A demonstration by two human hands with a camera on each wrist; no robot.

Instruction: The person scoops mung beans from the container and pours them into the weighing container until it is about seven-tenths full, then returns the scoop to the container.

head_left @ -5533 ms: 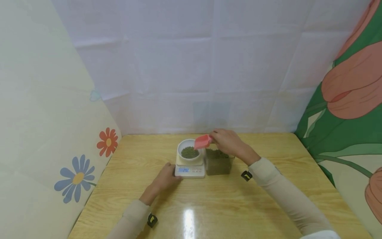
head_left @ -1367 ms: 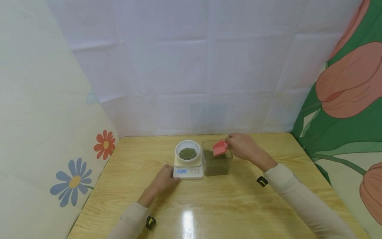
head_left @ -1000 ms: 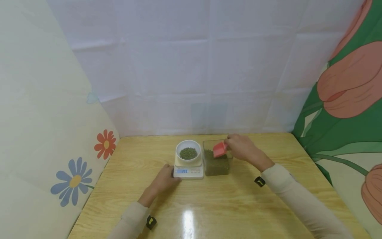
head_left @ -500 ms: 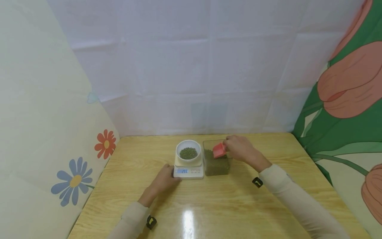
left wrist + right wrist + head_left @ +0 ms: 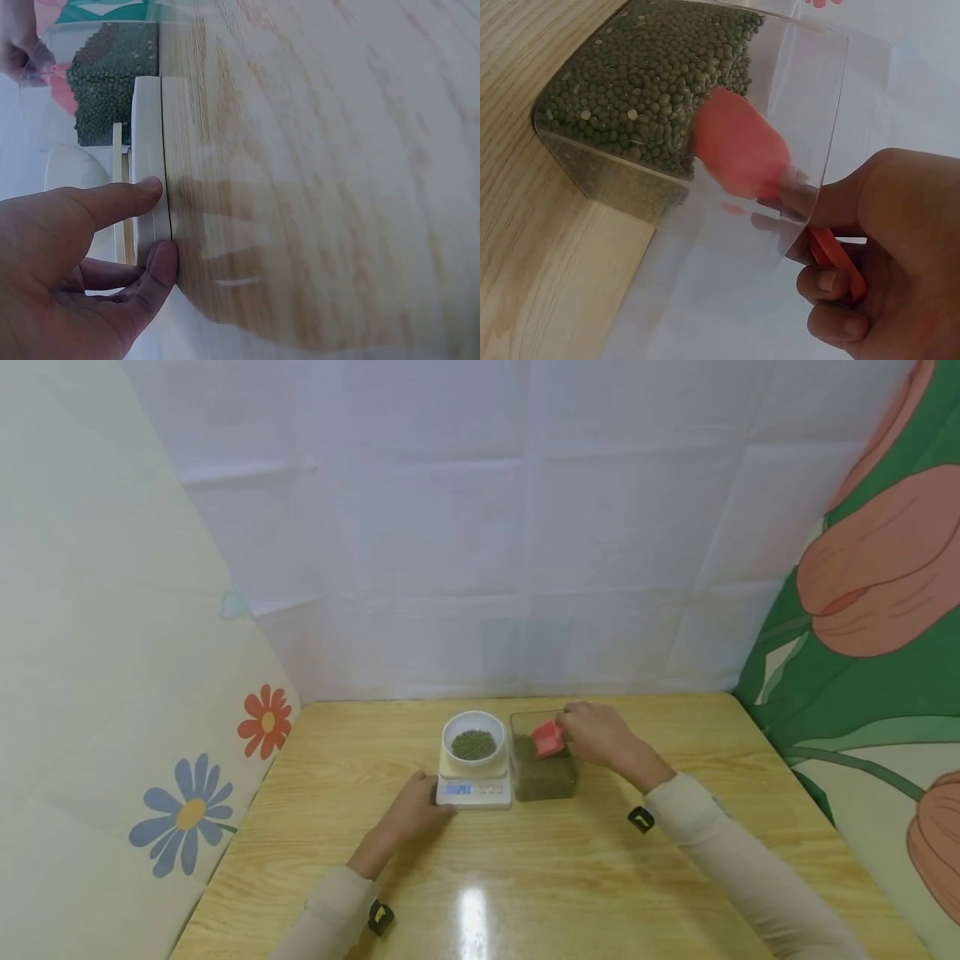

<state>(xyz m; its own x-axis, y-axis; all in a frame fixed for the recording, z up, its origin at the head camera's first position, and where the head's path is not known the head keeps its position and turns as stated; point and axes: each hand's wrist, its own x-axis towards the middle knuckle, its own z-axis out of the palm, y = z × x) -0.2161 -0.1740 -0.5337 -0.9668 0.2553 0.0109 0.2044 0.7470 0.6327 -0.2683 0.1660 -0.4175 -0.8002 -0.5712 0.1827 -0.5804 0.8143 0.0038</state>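
The red scoop (image 5: pixel 548 739), earlier tilting over the white bowl (image 5: pixel 472 722), is now dipping inside the clear container (image 5: pixel 543 778), its front edge meeting the green beans (image 5: pixel 652 82). The right hand (image 5: pixel 597 735) is sinking slightly, drifting left toward the bowl.

I see the left hand (image 5: pixel 414 811) and right hand (image 5: pixel 600 735) bare beyond long, pale beige sleeves (image 5: pixel 738 864) with broad cuffs (image 5: pixel 681 808); by each cuff I make out a small black block (image 5: pixel 641 819) marked in yellow.
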